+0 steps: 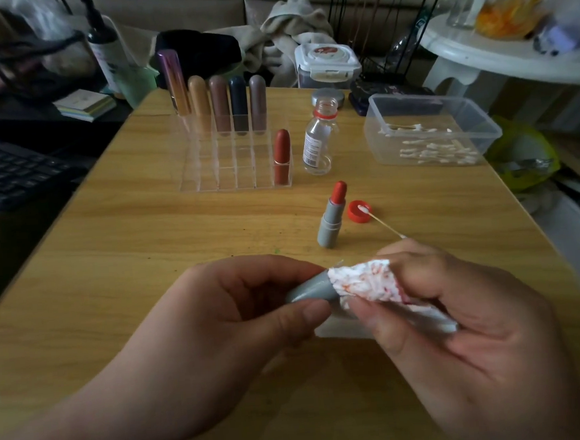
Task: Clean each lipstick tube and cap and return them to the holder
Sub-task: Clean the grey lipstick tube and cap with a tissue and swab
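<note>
head: left grip (pixel 226 313) pinches grey cap (pixel 312 290); right grip (pixel 460 314) pinches stained tissue (pixel 365 281).

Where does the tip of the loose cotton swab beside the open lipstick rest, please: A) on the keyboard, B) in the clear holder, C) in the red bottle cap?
C: the cotton swab lies with its white tip inside the red bottle cap.

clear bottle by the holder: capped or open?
Open. The clear bottle shows a bare mouth; a red cap lies apart on the table.
</note>
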Available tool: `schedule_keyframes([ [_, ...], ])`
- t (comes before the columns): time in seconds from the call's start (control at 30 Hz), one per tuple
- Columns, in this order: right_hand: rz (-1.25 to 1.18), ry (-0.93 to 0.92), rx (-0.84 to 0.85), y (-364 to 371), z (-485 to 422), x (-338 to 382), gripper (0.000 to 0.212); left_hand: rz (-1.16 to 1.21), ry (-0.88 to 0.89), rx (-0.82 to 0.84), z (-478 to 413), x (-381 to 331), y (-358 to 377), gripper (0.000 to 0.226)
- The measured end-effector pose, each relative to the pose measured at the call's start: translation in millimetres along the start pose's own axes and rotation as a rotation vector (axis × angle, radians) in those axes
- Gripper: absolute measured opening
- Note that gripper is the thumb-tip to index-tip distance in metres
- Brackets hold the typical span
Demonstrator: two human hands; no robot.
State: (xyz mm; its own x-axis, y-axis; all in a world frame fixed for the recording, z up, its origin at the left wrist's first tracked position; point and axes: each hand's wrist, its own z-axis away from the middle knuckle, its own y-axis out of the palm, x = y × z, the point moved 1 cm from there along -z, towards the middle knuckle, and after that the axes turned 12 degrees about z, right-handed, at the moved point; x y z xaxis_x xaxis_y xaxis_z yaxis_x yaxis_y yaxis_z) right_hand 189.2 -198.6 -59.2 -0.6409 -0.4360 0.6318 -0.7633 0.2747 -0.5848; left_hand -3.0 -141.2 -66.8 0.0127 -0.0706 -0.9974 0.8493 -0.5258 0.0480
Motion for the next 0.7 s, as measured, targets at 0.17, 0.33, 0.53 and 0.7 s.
schedule_keyframes([
  [0.17,0.018,0.018,-0.023,3.0,1.5,1.9,0.019,0.040,-0.053,0.098,0.2,-1.9,-7.5,0.022],
  [0.33,-0.423,0.356,0.083,8.3,4.5,10.7,0.042,0.106,0.009,-0.030,2.6,-3.6,-5.0,0.024],
  [0.53,-0.878,0.661,0.234,11.9,-4.5,1.7,0.051,-0.402,0.430,-0.139,7.2,3.6,-3.2,0.025],
  [0.7,-0.721,0.701,0.170,10.4,-3.4,3.0,0.052,-0.562,0.535,-0.040,7.0,4.8,-2.1,0.026],
])
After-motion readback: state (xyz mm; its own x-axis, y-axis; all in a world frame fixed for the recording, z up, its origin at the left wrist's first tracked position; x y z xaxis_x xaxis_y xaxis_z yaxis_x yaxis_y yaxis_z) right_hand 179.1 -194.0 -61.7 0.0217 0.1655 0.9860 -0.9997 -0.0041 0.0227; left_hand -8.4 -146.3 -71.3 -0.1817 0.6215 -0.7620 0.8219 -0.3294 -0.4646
